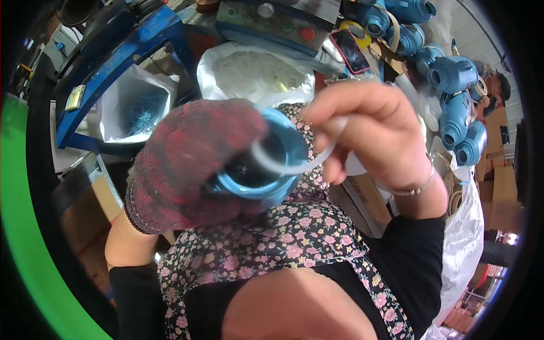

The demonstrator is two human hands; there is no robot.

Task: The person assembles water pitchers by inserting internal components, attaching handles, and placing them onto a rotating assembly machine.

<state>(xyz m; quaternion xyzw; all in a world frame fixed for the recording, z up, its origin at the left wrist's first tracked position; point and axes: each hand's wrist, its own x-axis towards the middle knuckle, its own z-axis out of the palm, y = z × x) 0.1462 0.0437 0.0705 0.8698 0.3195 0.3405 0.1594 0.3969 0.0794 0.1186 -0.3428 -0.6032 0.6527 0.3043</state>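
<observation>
Two hands: both raised close under the head camera, meeting at one blue part.
Far left: blue metal frame (122, 54) with an open white bag (133, 102) of blue pieces set inside it.
Left hand (190, 161): wears a dark red knitted glove; forearm comes up from the lower left, wrist bent, back of the glove toward the camera.
Left fingers: curled shut around the blue housing (272, 164), gripping its body from the left and below.
Blue housing: round blue part with a dark hollow opening facing up and right; held in front of the floral apron (283, 238), between the two hands.
White ring (286, 164): thin pale gasket, blurred; lies across the mouth of the housing, touching its rim.
Right hand (371, 133): bare, thin bracelet at the wrist; forearm in a black sleeve rises from the lower right, hand bent down toward the housing.
Right fingers: pinched closed on the right end of the white ring.
Behind, centre: white sack (255, 71) of pale rings; grey control box (272, 20) with buttons above it.
Right: phone with red case (350, 50); row of blue housings (456, 93) stacked along the bench.
</observation>
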